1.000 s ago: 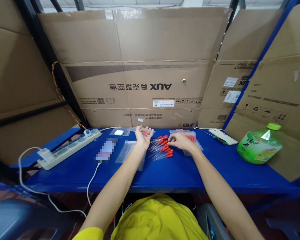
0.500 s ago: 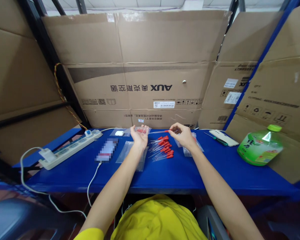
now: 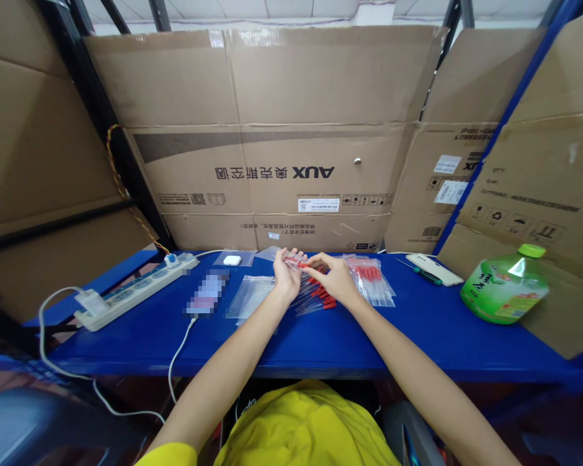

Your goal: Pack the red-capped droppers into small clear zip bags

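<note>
My left hand (image 3: 287, 279) is palm up, its fingers curled around a clear plastic bag (image 3: 270, 253). Red shows in the bag near the fingers. Between thumb and fingertips, my right hand (image 3: 337, 278) pinches the red rubber bulb of a dropper (image 3: 302, 264), its clear tube directed into the bag's mouth. Partly under both hands lies a pile of droppers (image 3: 325, 299), with red bulbs to the right and thin clear tubes to the left. Beyond my right wrist are clear bags of red-bulbed droppers (image 3: 370, 275). Flat clear bags (image 3: 250, 299) rest left of the pile.
A phone (image 3: 208, 292) with a white cable and a power strip (image 3: 140, 290) lie at left. A white earbud case (image 3: 232, 260) sits at the back. At right are a screwdriver (image 3: 426, 274), a pale flat case (image 3: 440, 268) and a green bottle (image 3: 504, 288). Cardboard walls (image 3: 282, 84) enclose the table.
My right hand has moved left and slightly down, bringing the dropper to the bag. My left hand has shifted right, over the pile's edge. More of the dropper bags at right shows.
</note>
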`<state>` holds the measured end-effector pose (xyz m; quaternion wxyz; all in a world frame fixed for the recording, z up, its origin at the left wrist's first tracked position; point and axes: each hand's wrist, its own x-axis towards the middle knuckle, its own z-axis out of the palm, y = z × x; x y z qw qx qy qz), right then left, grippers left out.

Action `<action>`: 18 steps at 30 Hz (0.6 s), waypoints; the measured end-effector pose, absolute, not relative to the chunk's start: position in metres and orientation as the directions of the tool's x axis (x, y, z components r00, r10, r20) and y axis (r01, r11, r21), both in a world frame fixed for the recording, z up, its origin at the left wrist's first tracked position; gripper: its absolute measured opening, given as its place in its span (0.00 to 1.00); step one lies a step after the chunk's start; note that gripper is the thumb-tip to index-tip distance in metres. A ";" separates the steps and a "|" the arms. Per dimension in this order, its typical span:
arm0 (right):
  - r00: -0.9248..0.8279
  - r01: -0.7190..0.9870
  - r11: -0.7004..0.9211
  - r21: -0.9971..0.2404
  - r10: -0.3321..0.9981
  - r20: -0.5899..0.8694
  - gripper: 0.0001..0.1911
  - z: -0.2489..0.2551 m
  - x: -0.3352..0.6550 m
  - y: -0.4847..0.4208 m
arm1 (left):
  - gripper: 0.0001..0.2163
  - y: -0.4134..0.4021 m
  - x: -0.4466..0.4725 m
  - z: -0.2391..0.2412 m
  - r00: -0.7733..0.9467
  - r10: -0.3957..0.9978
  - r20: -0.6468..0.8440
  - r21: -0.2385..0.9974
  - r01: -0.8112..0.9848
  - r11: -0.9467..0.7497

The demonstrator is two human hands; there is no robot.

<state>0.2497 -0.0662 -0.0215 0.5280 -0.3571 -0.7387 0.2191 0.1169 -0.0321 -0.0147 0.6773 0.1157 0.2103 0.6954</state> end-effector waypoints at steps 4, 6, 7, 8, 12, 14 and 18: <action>-0.190 0.284 0.640 -0.714 0.767 0.613 0.08 -0.024 0.244 -0.066 | 0.05 -0.032 0.119 -0.016 -0.068 0.989 -0.132 0.453 -0.891 -0.001; -0.172 0.276 0.631 -0.725 0.775 0.609 0.07 -0.026 0.243 -0.065 | 0.05 -0.032 0.119 -0.017 -0.065 0.988 -0.142 0.465 -0.885 0.009; -0.163 0.268 0.627 -0.732 0.778 0.607 0.06 -0.026 0.243 -0.065 | 0.05 -0.032 0.120 -0.017 -0.062 0.987 -0.147 0.470 -0.883 0.015; -0.153 0.259 0.623 -0.738 0.781 0.605 0.06 -0.027 0.242 -0.064 | 0.05 -0.033 0.120 -0.018 -0.058 0.987 -0.150 0.473 -0.881 0.021; -0.143 0.269 0.616 -0.740 0.786 0.602 0.06 -0.029 0.241 -0.064 | 0.04 -0.034 0.121 -0.020 -0.015 0.990 -0.138 0.483 -0.874 0.054; -0.137 0.303 0.615 -0.728 0.784 0.606 0.06 -0.030 0.241 -0.064 | 0.03 -0.035 0.121 -0.020 0.021 0.991 -0.131 0.485 -0.870 0.083; -0.106 0.365 0.613 -0.700 0.775 0.623 0.06 -0.031 0.239 -0.064 | 0.03 -0.039 0.121 -0.017 0.101 0.986 -0.131 0.510 -0.846 0.154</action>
